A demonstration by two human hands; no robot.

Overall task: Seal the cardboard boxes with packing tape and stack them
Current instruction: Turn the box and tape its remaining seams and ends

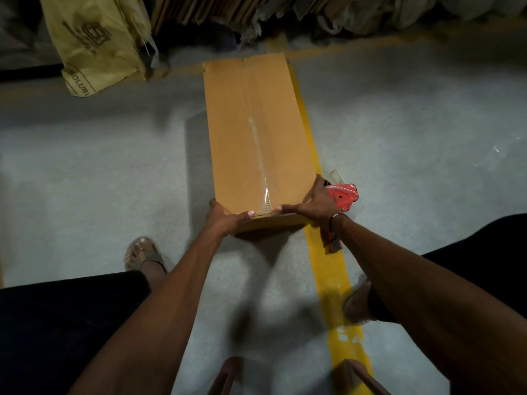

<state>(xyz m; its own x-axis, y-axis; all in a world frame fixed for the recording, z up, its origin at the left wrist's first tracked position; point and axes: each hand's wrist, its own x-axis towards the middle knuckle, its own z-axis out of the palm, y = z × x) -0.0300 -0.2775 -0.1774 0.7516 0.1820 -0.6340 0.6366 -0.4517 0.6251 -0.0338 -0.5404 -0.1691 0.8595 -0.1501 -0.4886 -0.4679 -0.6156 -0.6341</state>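
A long brown cardboard box lies on the grey floor, its length running away from me. A strip of clear packing tape covers its top centre seam and folds over the near edge. My left hand grips the box's near left corner, thumb on top. At the near right corner, my right hand holds the box with its thumb stretched along the near edge. A red tape dispenser lies on the floor just right of the box, partly hidden under my right wrist.
A yellow floor line runs under the box's right side towards me. A yellow printed sack leans at the back left, beside flattened cartons and plastic-wrapped goods. My sandalled feet flank the box's near end. A cardboard edge shows at the bottom.
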